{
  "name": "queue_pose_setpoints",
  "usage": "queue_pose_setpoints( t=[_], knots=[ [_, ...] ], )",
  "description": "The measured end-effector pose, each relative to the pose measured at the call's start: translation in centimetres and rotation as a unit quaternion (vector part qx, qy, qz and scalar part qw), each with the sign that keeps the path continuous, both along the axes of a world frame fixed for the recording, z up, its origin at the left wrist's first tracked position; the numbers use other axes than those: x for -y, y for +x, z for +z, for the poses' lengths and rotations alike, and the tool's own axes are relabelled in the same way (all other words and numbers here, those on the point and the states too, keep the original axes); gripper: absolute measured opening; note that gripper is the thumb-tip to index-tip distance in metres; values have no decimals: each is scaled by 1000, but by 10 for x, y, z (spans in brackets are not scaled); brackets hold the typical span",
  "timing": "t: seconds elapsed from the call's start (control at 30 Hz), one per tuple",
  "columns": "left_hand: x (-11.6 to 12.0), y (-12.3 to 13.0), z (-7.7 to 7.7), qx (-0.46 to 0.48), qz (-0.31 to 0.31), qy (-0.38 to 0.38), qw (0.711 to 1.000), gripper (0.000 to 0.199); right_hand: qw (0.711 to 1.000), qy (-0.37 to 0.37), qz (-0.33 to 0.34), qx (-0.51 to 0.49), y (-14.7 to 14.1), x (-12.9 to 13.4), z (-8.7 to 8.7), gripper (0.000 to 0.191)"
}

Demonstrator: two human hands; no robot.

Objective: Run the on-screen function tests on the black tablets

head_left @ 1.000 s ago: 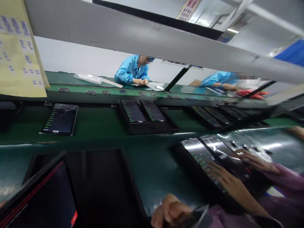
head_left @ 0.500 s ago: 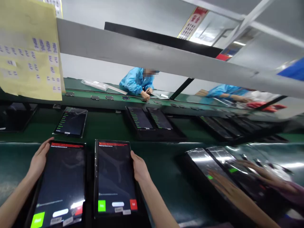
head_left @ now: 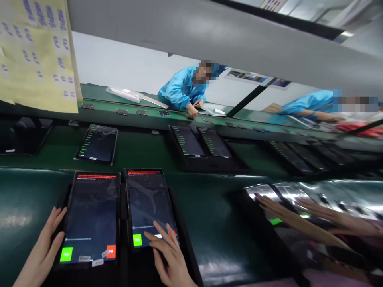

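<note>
Two tablets lie side by side in a black tray (head_left: 123,255) in front of me, each lit with red text along the top and green and red buttons below. My left hand (head_left: 44,247) is at the left edge of the left tablet (head_left: 92,215), fingers stretched out and a little apart. Over the lower part of the right tablet (head_left: 146,199) is my right hand (head_left: 170,255), its fingers spread close to the green button. Whether a fingertip touches the glass I cannot tell. The right hand partly covers the red button.
Further tablets lie on the green conveyor beyond: a single tablet (head_left: 97,143) and a black tray (head_left: 215,163) with two. At right, a co-worker's hands (head_left: 287,215) reach over other tablets. A yellow paper sheet (head_left: 36,59) hangs upper left; a person in blue (head_left: 182,85) sits opposite.
My right hand has left the right tablet's side edge and moved over its lower screen. My left hand has slid down the left tablet's edge and opened. The view has shifted slightly.
</note>
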State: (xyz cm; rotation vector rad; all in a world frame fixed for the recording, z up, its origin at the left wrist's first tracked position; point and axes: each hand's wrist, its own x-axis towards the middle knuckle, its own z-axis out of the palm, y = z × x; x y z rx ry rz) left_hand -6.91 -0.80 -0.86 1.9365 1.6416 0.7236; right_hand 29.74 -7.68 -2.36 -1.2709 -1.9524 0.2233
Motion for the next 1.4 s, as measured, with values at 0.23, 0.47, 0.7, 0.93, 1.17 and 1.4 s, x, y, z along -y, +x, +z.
queue_pose_setpoints(
  t=[0.23,0.47,0.7,0.93,1.17,1.4],
  knots=[
    [-15,-8,-7,-124,-131,13,984,81,996,9,64,64,0,-4,5,27],
    [-15,-7,-1,-35,-75,-66,994,80,996,-1,48,74,-4,-3,2,24],
    [-60,17,8,-98,-6,101,990,54,995,-22,62,76,-3,-3,-2,25],
    [-97,24,4,-162,-66,129,976,72,995,-16,55,79,-6,-2,-5,23],
    [-101,38,0,-317,-61,231,918,86,994,-20,62,85,-8,-3,-4,23],
    [-101,38,-1,-323,-52,217,920,85,995,-4,67,76,-8,-1,-2,24]
  ],
)
